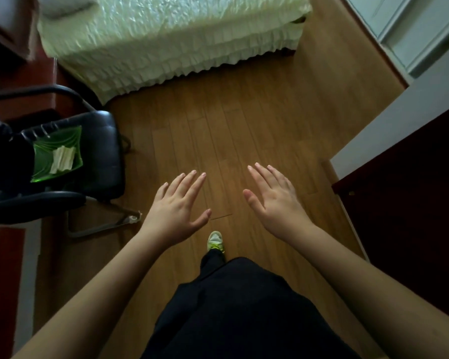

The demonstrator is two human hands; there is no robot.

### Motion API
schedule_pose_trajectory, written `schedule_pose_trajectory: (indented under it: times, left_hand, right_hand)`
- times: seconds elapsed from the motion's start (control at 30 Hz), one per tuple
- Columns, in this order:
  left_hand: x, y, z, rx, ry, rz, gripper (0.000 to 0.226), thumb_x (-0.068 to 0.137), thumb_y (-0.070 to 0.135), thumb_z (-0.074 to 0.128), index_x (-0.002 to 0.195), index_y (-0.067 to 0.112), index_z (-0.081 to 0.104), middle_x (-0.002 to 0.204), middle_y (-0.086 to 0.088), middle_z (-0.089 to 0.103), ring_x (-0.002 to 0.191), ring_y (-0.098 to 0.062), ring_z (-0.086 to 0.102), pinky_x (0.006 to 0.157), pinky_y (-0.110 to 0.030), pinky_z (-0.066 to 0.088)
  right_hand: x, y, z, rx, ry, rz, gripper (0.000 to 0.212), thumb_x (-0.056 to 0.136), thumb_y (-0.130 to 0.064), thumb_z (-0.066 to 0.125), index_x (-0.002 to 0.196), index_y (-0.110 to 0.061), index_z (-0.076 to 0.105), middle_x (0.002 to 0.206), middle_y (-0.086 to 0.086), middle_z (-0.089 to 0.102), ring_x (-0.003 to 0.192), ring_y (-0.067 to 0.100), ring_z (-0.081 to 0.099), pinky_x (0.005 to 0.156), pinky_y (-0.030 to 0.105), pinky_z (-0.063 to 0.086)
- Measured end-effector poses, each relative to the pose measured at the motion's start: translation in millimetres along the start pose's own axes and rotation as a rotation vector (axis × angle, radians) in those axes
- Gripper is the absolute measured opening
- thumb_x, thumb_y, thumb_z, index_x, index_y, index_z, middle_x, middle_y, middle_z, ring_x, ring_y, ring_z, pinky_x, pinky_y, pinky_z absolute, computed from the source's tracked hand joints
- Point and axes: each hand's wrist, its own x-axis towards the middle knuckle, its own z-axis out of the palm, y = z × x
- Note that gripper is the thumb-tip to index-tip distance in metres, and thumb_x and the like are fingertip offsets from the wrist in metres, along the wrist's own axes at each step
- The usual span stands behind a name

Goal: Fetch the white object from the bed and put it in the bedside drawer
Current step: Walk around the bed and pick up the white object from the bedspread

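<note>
The bed [166, 42] with a pale green ruffled cover fills the top of the head view, across a stretch of wood floor. A white rounded shape [62, 6], possibly a pillow, lies at the bed's top left corner; I cannot tell what it is. My left hand [179, 206] and my right hand [275, 200] are held out flat over the floor, palms down, fingers spread, holding nothing. No bedside drawer is visible that I can identify.
A black office chair [99, 151] stands at the left with a green dish [57, 154] holding white pieces on its seat. Dark red-brown furniture [412, 216] lines the right side. A white door or wardrobe [412, 29] is at the top right. My shoe [215, 240] shows below the hands.
</note>
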Motion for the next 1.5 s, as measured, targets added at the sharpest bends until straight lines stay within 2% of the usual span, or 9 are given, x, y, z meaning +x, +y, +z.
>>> schedule_pose_trajectory:
  times: [0.23,0.43,0.6,0.77,0.9,1.1,1.3,1.5]
  left_hand:
    - [107.1,-45.2,-22.7,-0.021,0.045,0.045,0.079,0.083,0.079,0.018,0.149,0.045,-0.010,0.162,0.006,0.010,0.147,-0.015,0.004,0.117,-0.046,0.010]
    - [200.2,-71.4,-56.1,-0.008,0.061,0.106,0.079,0.083,0.079,0.017,0.150,0.044,-0.008,0.162,0.005,0.012,0.148,-0.018,0.006,0.118,-0.048,0.012]
    - [276.6,-43.4,-75.4,-0.014,0.058,0.182,0.080,0.084,0.076,0.020,0.152,0.039,0.000,0.162,0.004,0.014,0.149,-0.019,0.007,0.119,-0.049,0.014]
    - [349.5,-11.3,-70.8,0.003,0.018,0.195,0.080,0.084,0.074,0.019,0.152,0.037,-0.001,0.162,0.003,0.012,0.149,-0.018,0.005,0.119,-0.048,0.012]
    - [414.4,21.1,-69.9,0.014,-0.019,0.196,0.082,0.082,0.075,0.017,0.152,0.037,-0.002,0.163,0.004,0.011,0.149,-0.018,0.004,0.120,-0.048,0.012]
    - [522.1,77.1,-84.9,0.017,0.010,0.241,0.080,0.085,0.074,0.020,0.152,0.038,-0.003,0.162,0.005,0.012,0.149,-0.017,0.004,0.119,-0.048,0.013]
    - [605.5,110.8,-98.7,0.034,0.030,0.303,0.079,0.086,0.070,0.028,0.153,0.036,0.002,0.162,0.005,0.016,0.149,-0.016,0.005,0.120,-0.045,0.009]
    - [704.5,117.1,-103.4,0.034,0.000,0.374,0.079,0.086,0.069,0.029,0.153,0.035,0.005,0.162,0.006,0.016,0.149,-0.014,0.004,0.120,-0.048,0.009]
  right_hand:
    - [93.0,-2.0,-20.0,-0.121,0.009,0.113,0.071,0.091,-0.072,0.008,0.152,-0.036,0.006,0.162,-0.011,-0.004,0.145,0.011,-0.019,0.117,0.042,-0.011]
    - [161.3,8.9,-46.2,-0.159,0.031,0.127,0.074,0.089,-0.074,0.006,0.152,-0.036,0.002,0.162,-0.011,-0.006,0.145,0.012,-0.020,0.115,0.039,-0.013]
    - [203.6,39.6,-75.9,-0.148,0.035,0.184,0.074,0.089,-0.074,0.006,0.153,-0.036,0.001,0.162,-0.010,-0.005,0.145,0.011,-0.019,0.115,0.039,-0.013]
    - [243.4,86.8,-103.4,-0.140,0.038,0.206,0.073,0.090,-0.074,0.005,0.152,-0.036,-0.001,0.162,-0.011,-0.005,0.145,0.010,-0.018,0.114,0.037,-0.014]
    - [279.4,146.5,-141.9,-0.160,0.010,0.219,0.073,0.090,-0.073,0.004,0.152,-0.035,-0.002,0.162,-0.007,0.001,0.146,0.013,-0.012,0.115,0.037,-0.011]
    - [329.1,239.8,-215.3,-0.167,0.021,0.266,0.076,0.088,-0.073,0.002,0.153,-0.034,-0.001,0.162,-0.008,0.003,0.147,0.013,-0.010,0.113,0.035,-0.011]
    - [384.4,277.3,-244.5,-0.138,0.050,0.295,0.075,0.089,-0.072,0.000,0.153,-0.033,0.000,0.163,-0.006,0.003,0.147,0.014,-0.007,0.119,0.042,-0.002]
    - [463.1,302.8,-266.4,-0.162,0.100,0.298,0.074,0.089,-0.073,-0.002,0.152,-0.034,-0.004,0.162,-0.006,0.004,0.147,0.014,-0.006,0.116,0.036,-0.007]
